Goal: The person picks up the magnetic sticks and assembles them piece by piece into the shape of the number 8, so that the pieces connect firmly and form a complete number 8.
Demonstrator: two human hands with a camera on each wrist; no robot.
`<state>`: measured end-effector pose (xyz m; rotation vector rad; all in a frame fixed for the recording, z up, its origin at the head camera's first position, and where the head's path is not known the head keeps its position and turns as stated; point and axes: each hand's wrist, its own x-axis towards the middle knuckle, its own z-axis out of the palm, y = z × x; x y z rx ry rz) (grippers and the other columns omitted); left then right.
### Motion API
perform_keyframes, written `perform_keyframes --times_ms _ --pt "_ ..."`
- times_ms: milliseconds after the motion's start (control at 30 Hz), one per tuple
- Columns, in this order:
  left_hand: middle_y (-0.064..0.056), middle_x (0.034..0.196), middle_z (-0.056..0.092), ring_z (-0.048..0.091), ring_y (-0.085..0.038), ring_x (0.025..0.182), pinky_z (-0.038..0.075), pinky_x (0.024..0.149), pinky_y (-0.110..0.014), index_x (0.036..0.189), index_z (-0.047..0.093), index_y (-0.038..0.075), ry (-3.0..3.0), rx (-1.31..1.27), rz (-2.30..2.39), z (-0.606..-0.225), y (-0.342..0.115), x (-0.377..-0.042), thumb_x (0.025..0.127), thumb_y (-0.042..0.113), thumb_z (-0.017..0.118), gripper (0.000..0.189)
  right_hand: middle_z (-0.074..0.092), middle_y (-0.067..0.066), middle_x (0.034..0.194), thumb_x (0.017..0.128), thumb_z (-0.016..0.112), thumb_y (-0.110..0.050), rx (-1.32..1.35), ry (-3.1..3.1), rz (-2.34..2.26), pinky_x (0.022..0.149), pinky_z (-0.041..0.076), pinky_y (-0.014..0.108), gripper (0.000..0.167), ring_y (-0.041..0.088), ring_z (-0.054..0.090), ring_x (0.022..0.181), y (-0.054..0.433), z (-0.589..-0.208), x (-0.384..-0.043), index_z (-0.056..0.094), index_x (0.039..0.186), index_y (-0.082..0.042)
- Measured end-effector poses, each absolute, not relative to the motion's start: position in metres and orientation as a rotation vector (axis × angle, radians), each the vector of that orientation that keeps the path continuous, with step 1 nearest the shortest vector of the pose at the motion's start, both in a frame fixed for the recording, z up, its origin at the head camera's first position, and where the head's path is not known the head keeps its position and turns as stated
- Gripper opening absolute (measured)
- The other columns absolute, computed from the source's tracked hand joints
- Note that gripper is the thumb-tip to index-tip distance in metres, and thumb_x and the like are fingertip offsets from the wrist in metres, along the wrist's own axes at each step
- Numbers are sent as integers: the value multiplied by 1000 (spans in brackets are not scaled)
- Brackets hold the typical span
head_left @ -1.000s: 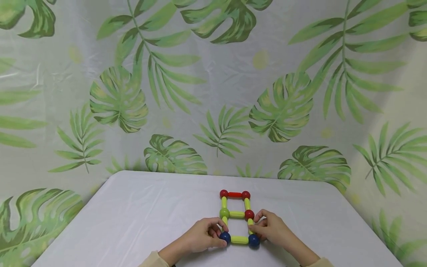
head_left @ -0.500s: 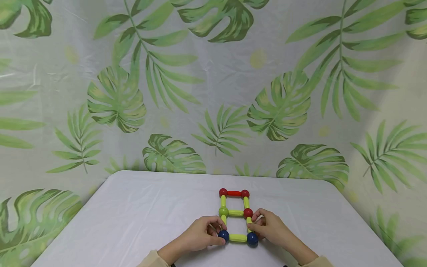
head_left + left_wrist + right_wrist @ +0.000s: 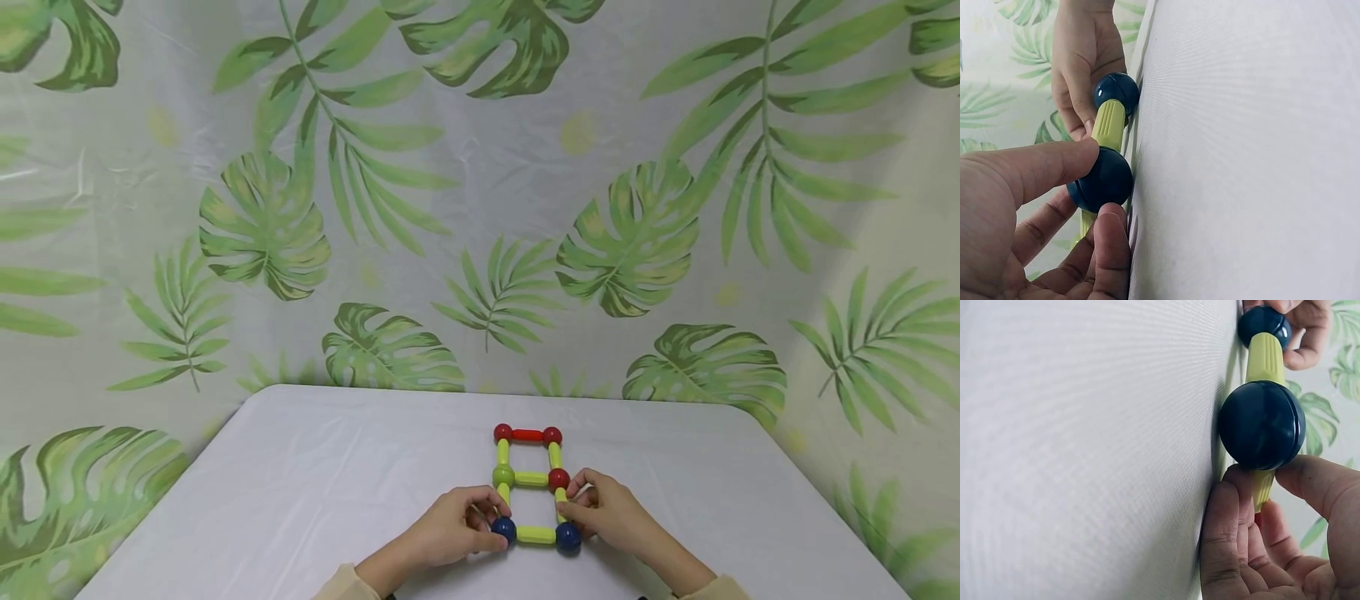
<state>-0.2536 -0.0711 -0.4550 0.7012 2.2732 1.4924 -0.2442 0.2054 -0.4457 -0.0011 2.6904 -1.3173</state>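
Observation:
A flat figure-eight frame of toy magnetic rods and balls lies on the white table. At its near side, a yellow-green rod (image 3: 536,535) joins a left blue ball (image 3: 1105,181) and a right blue ball (image 3: 1260,425). My left hand (image 3: 453,527) holds the left blue ball between thumb and fingers. With my right hand (image 3: 611,512) I pinch the yellow-green side rod (image 3: 1264,487) just beyond the right blue ball. A green ball (image 3: 503,476) and a red ball (image 3: 558,479) form the middle corners. Two dark red balls and a red rod (image 3: 527,435) make up the far end.
The white-covered table (image 3: 337,450) stretches out around the frame on both sides. Behind it hangs a pale curtain (image 3: 390,250) printed with green leaves, close to the table's far edge.

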Motion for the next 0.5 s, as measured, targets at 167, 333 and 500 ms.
perform_keyframes --times_ms 167,333,500 --pt "-1 96 65 56 -11 76 43 58 -20 109 74 13 2260 701 1501 -456 -72 -255 89 7 86 24 68 4 79 95 83 -23 -2 2690 -1323 66 60 32 30 15 64 69 205 -446 -245 60 105 -7" --pt "0 95 65 56 -11 76 43 59 -20 109 74 14 2262 703 1500 -457 -72 -256 89 7 86 24 68 4 80 96 82 -23 9 2691 -1318 66 60 32 29 16 64 69 204 -444 -244 60 105 -7" --pt "-2 98 66 59 -13 79 47 59 -22 116 72 15 2247 682 1494 -453 -74 -257 91 9 85 28 68 4 83 97 81 -27 3 2714 -1292 65 60 32 29 16 65 70 208 -440 -243 62 106 -7"
